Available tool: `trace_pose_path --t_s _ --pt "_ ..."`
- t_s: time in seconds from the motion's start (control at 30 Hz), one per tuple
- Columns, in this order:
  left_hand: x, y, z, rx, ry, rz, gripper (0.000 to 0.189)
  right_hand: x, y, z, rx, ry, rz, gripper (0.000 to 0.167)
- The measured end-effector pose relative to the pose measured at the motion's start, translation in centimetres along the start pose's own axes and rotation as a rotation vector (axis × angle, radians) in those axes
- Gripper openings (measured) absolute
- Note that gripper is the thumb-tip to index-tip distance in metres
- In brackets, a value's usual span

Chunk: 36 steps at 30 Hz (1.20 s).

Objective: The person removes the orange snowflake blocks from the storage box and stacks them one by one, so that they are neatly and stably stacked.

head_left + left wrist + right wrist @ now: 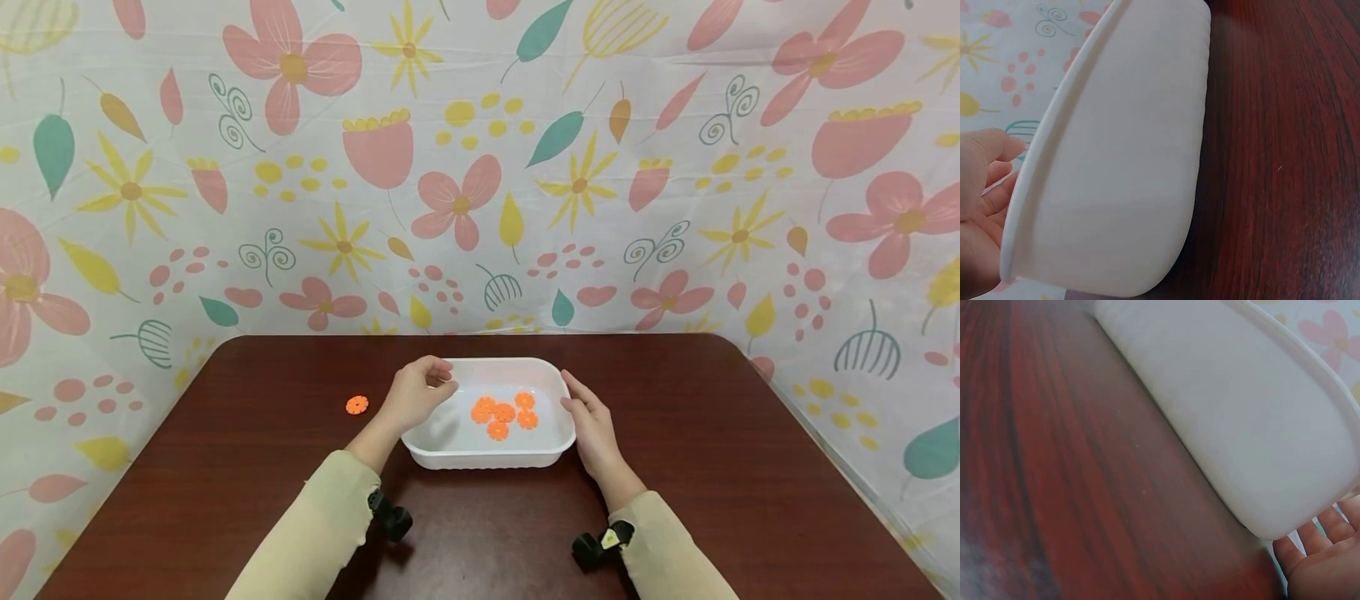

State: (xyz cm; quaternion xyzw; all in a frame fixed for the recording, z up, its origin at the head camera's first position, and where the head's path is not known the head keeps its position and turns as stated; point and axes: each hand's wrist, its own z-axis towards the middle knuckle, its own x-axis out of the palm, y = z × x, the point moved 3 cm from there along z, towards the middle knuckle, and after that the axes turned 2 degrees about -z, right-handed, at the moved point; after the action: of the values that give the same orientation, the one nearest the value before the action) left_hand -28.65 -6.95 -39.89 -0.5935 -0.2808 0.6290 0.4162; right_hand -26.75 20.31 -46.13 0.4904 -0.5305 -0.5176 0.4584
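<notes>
A white plastic tray (487,460) stands on the table in front of me. Several orange notched plastic discs (498,431) lie in it, a few overlapping. Over the tray's left end is my left hand (416,392), its thumb and loosely bent fingers apart with nothing between them. The left wrist view has this hand (985,206) behind the tray's rim. My right hand (596,425) grips the right end of the tray, thumb at the rim and fingers along the outer wall. In the right wrist view its fingers (1316,540) reach round the tray's corner.
One more orange disc (357,405) lies on the dark wooden table (285,467), left of the tray. A flower-patterned cloth (480,208) hangs behind the table. Black wrist cameras (390,517) are strapped at both sleeves.
</notes>
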Motion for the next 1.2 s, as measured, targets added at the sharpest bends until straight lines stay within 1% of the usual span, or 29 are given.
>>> trace_pose_path --t_s 0.2,0.4,0.53,0.63,0.77,1.0,1.1,1.2 --pt "1.1 -0.3 0.4 0.046 0.07 0.06 0.033 0.0 0.0 0.0 -0.001 -0.001 -0.007 0.049" --pt "2.1 -0.4 0.7 0.053 0.134 0.079 0.035 0.0 -0.1 0.1 -0.008 0.001 -0.011 0.049" --pt "2.9 -0.4 1.0 0.076 0.161 0.098 0.034 0.0 -0.1 0.1 -0.009 0.0 -0.011 0.049" --pt "3.4 -0.3 1.3 0.075 0.181 0.109 0.033 0.0 0.0 0.1 -0.009 0.0 -0.011 0.049" --pt "4.1 0.0 1.6 0.056 0.216 0.135 0.031 0.1 0.1 0.1 -0.008 0.003 -0.015 0.049" --pt "4.4 0.6 1.5 -0.024 0.252 0.17 0.029 0.1 0.1 0.2 -0.01 0.005 -0.01 0.049" --pt "4.6 0.9 1.5 -0.006 0.27 0.215 0.027 0.0 0.0 0.1 -0.009 0.007 -0.007 0.049" --pt "5.0 1.0 1.5 0.039 0.29 0.272 0.026 0.0 0.0 0.1 -0.003 0.006 -0.005 0.049"
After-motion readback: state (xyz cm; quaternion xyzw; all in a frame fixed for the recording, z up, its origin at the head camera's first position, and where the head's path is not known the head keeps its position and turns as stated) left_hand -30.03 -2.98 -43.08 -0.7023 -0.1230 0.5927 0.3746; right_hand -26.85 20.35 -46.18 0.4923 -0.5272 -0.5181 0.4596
